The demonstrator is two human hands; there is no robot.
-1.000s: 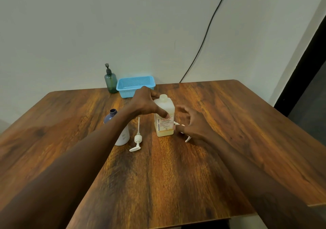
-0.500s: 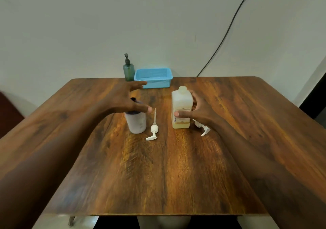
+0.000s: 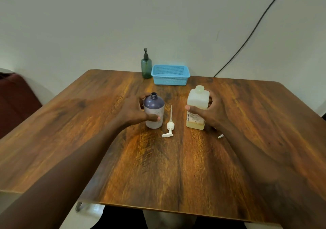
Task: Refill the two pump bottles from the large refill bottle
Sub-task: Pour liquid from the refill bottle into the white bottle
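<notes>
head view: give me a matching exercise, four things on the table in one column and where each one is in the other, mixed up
Things:
1. purple bottle
2. refill bottle
3. white pump
4. green pump bottle

Places:
a. lying flat on the table
b. held by the right hand
c. standing beside the blue basket
d. held by the left hand, neck open

Pairs: 1-d, 2-b, 3-a, 4-c

A wooden table (image 3: 176, 167) carries a green pump bottle (image 3: 146, 68) beside a blue basket (image 3: 170, 80) at its far edge, and, left to right at mid-table, an uncapped purple bottle (image 3: 154, 103), a white pump (image 3: 169, 126) lying flat and a refill bottle (image 3: 197, 98).
</notes>
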